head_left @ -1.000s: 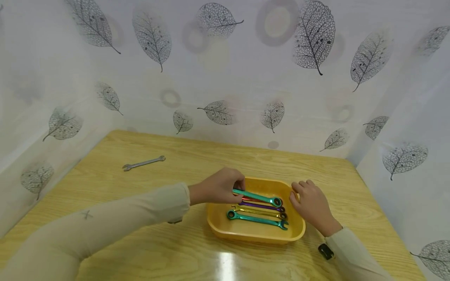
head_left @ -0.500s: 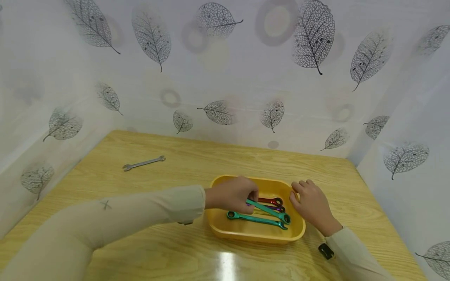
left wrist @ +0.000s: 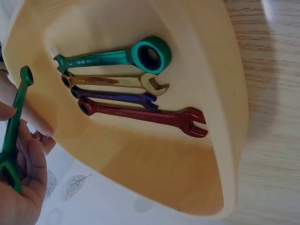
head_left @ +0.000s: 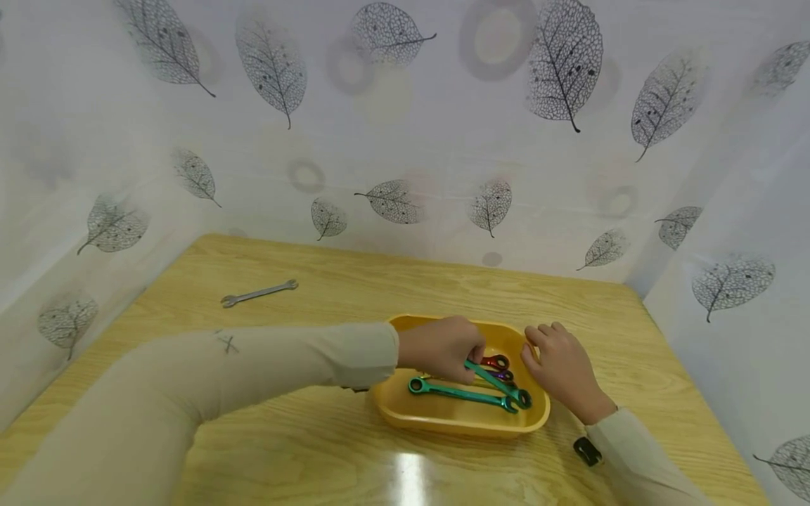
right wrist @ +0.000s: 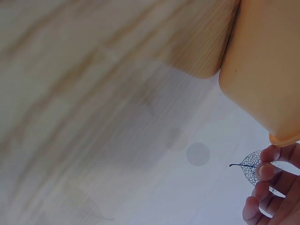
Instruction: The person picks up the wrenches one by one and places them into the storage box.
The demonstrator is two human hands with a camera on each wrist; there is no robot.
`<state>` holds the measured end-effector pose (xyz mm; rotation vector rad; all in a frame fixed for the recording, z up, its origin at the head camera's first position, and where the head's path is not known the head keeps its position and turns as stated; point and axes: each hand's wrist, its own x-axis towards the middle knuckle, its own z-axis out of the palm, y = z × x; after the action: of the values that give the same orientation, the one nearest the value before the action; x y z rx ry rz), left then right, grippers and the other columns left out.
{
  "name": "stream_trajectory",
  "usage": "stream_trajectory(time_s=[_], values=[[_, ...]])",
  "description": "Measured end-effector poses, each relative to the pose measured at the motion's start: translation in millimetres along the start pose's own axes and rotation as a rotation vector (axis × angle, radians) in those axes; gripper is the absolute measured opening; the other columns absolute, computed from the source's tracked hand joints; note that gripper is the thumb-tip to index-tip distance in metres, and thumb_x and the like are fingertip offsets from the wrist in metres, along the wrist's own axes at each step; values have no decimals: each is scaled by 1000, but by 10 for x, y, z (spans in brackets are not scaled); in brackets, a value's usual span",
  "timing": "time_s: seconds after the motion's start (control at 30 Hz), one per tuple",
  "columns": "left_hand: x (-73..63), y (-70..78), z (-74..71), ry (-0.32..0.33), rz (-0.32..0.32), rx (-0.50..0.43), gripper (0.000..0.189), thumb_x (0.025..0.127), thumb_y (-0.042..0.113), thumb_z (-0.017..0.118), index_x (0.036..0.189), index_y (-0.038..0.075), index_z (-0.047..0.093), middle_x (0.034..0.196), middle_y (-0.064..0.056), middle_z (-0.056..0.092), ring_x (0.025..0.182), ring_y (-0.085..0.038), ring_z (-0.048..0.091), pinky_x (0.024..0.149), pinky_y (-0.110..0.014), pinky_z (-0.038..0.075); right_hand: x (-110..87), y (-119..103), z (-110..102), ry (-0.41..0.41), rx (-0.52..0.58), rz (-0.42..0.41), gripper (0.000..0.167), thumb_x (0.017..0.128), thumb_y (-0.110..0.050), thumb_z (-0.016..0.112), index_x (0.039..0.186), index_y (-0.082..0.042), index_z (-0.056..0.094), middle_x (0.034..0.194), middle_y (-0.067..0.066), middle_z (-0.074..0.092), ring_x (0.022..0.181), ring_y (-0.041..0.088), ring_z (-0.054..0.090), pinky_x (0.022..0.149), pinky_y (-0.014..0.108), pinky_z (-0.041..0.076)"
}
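Observation:
My left hand [head_left: 451,346] reaches over the yellow plastic tray [head_left: 458,426] and grips a green ratchet wrench [head_left: 496,379]. That wrench slants across the tray, its ring end near the right wall. Below lie a second green wrench [head_left: 458,393], a gold wrench [left wrist: 110,81], a purple wrench [left wrist: 115,96] and a red wrench [left wrist: 140,115], side by side in the left wrist view. My right hand [head_left: 564,369] pinches the tray's right rim, thumb on the inner side; in the right wrist view its curled fingers [right wrist: 269,171] are right at the rim.
A silver open-end wrench [head_left: 259,293] lies apart at the back left of the wooden table [head_left: 285,450]. Behind the table hangs a pale leaf-print cloth [head_left: 436,126], which also runs along both sides. A dark wrist device [head_left: 587,451] sits by my right cuff.
My left hand has moved right and slightly toward me with the green wrench, which has tilted and come lower over the tray. My right hand has stayed in place.

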<state>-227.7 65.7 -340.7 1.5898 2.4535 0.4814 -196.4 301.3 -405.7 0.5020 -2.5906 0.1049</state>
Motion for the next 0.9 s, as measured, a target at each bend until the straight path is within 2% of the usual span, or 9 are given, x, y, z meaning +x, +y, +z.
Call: stream_trajectory(time_s=[0.13,0.27,0.63,0.9], values=[[53,7,26,-33,3,-5,25,74,7,64,63,16,43,52,6,28,47,-4,20,50,-16,21,6,6,-1,3,-2,-4,19,80,-9,61,69,-11,46,58,-2,33,57,15,26,56,25,23],[98,24,55,-61,6,20,33,72,6,63,59,17,35,52,7,24,48,-4,16,48,-16,17,10,11,0,5,-3,-8,19,80,-9,62,69,-11,47,58,-2,33,57,15,26,56,25,24],[164,83,128,-100,14,101,19,74,14,68,65,15,51,56,9,45,50,-2,33,48,-12,28,14,10,-2,3,-6,-17,20,80,-9,62,68,-11,46,58,-2,33,57,15,26,55,25,24],[161,96,150,-129,-12,99,26,76,15,68,64,16,46,53,8,37,47,-2,28,46,-14,24,5,20,10,-10,-7,-14,19,80,-10,63,69,-11,47,58,-2,34,57,14,27,55,26,24]])
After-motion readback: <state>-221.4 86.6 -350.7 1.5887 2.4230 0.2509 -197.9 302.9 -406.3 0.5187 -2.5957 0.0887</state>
